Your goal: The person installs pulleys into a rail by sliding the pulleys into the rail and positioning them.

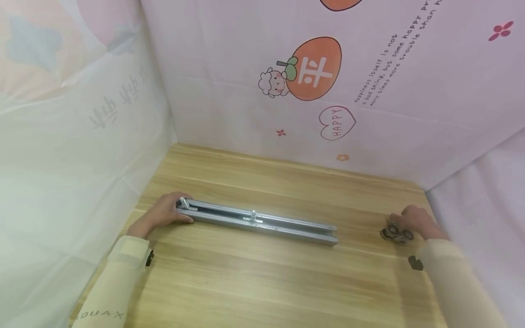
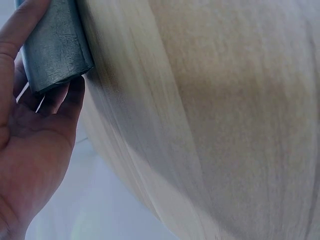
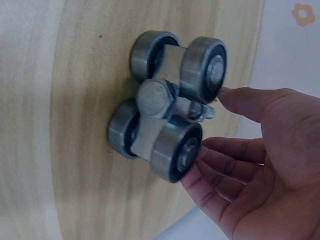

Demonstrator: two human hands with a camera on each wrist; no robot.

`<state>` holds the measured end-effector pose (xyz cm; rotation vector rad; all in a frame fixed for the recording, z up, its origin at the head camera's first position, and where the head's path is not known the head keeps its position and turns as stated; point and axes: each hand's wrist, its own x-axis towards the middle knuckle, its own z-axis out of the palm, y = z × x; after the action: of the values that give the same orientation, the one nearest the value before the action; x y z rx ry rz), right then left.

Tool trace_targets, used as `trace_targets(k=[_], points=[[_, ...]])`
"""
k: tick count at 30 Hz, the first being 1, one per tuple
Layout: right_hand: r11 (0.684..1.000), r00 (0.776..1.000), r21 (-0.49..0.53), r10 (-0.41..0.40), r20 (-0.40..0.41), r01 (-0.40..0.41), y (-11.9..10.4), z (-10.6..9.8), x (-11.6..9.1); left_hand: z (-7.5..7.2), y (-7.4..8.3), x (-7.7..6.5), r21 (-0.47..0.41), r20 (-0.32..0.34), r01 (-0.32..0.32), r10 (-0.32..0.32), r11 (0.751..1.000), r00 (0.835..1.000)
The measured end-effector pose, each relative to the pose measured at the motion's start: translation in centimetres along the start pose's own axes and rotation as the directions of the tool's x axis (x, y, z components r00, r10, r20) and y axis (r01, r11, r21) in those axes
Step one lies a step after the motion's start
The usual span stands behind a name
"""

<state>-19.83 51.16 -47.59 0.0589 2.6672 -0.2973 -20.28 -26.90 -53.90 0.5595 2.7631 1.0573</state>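
Observation:
A long grey metal channel rail lies on the wooden table with its slot facing up. Two upright bolts with small flat plates, a left bolt and a middle bolt, stand along the slot. My left hand grips the rail's left end, thumb on the near side and fingers around the far side; the rail end shows up close in the left wrist view. Beyond the right end of the rail, my right hand holds a roller trolley with several steel wheels and a hex bolt head, pinched by one side.
The wooden tabletop is bordered by a printed cloth wall at the back. White cloth also hangs at the left side and right side, close to both forearms.

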Motion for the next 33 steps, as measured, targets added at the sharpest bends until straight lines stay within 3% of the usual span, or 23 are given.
trace_targets(k=[5, 33], points=[[0.998, 1.0, 0.06, 0.009, -0.007, -0.009, -0.1, 0.9, 0.3, 0.0, 0.0, 0.0, -0.008, -0.002, -0.002, 0.002, 1.0, 1.0], [0.995, 0.991, 0.096, 0.005, -0.131, 0.008, -0.6, 2.4, 0.6, 0.1, -0.1, 0.0, -0.017, -0.004, -0.002, 0.002, 1.0, 1.0]])
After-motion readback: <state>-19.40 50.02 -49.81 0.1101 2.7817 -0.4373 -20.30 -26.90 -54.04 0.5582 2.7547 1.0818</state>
